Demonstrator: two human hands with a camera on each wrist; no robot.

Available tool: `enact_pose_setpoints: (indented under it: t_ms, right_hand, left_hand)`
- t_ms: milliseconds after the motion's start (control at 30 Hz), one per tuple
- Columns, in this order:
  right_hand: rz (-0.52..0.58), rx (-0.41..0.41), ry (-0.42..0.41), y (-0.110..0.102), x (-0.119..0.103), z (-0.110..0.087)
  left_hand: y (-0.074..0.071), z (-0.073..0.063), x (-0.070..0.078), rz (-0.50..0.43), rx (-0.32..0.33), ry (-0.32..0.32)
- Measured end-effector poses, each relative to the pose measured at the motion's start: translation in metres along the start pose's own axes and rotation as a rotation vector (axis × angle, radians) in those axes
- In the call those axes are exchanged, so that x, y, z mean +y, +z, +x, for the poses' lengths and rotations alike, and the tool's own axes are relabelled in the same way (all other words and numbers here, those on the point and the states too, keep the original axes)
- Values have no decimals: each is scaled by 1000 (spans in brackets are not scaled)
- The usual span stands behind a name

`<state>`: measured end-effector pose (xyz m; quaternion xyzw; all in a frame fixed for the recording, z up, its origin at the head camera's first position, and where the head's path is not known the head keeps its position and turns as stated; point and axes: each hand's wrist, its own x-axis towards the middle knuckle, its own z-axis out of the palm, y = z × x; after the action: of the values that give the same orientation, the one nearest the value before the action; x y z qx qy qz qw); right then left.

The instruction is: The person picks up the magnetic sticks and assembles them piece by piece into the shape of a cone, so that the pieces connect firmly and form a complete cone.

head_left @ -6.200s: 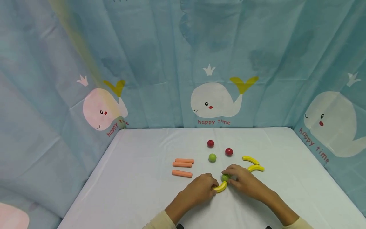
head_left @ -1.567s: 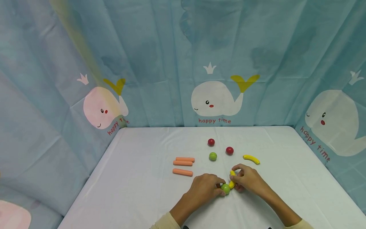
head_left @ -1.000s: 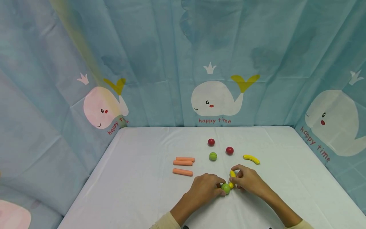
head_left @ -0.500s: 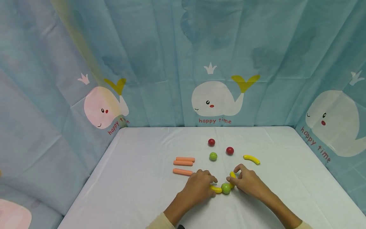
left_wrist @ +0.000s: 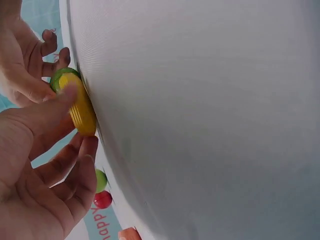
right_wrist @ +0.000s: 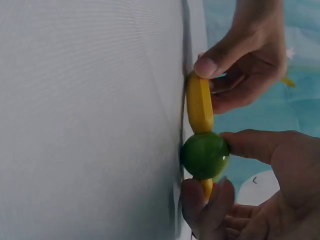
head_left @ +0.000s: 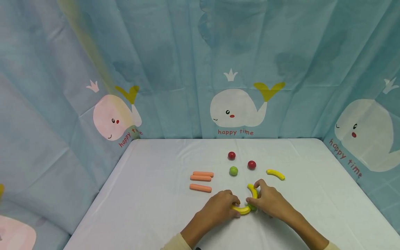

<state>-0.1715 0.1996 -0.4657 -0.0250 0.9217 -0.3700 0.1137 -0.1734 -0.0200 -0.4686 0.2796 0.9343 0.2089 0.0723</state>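
My left hand (head_left: pixel 220 208) pinches the near toy banana (head_left: pixel 243 210) at its left end; in the left wrist view its thumb is blurred over that banana (left_wrist: pixel 82 112). The banana's other end meets a green toy ball (right_wrist: pixel 205 155). In the right wrist view my right hand (right_wrist: pixel 295 187) has its thumb against the ball and its fingers curled round the far side. A second toy banana (head_left: pixel 253 191) stands beyond the ball, running away from me, with the right index finger beside it. In the head view the right thumb covers most of the ball.
Orange sausage-like sticks (head_left: pixel 200 188) lie to the left on the white table (head_left: pixel 140 208). Behind are another green ball (head_left: pixel 233 171) and two red balls (head_left: pixel 251 165), (head_left: pixel 231 156). A third banana (head_left: pixel 275 174) lies at right. A whale-printed curtain (head_left: pixel 175 69) surrounds the table.
Since half a second ago, the left hand has moved the near banana right and towards me. The ball has moved right, under the right thumb. Earlier, the left hand held the ball.
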Motion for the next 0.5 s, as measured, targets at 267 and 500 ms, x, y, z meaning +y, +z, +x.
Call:
enact_pose_setpoints:
  t_ms: [267,500]
  right_hand:
    - [-46,11,27,-6,1,3]
    - [-212,43,0,-12,7,7]
  left_hand:
    - [-5,4,-10,-91,65,-46]
    - [-13,12,-21,-201,171,-94]
